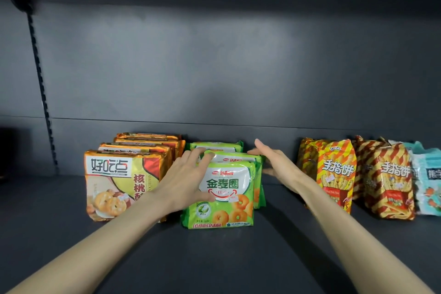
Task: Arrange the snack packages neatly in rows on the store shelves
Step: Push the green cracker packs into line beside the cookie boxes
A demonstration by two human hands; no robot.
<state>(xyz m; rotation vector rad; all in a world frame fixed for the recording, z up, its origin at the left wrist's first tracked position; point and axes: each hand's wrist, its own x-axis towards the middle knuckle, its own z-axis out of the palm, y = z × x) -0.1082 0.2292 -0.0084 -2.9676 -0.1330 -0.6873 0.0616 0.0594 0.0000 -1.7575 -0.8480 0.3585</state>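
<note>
Green snack packs (pixel 224 196), 3 deep, sit between left hand (pixel 186 174) and right hand (pixel 274 162), both flat with fingers straight.

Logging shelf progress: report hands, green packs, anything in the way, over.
Left hand open, fingers on green packs. Right hand open at their right side. Row staggered, not squared. Orange packs close on left.

The left hand (pixel 186 179) rests on the green snack packages (pixel 226 207), the right hand (pixel 276 164) straight-fingered just beside them.
</note>
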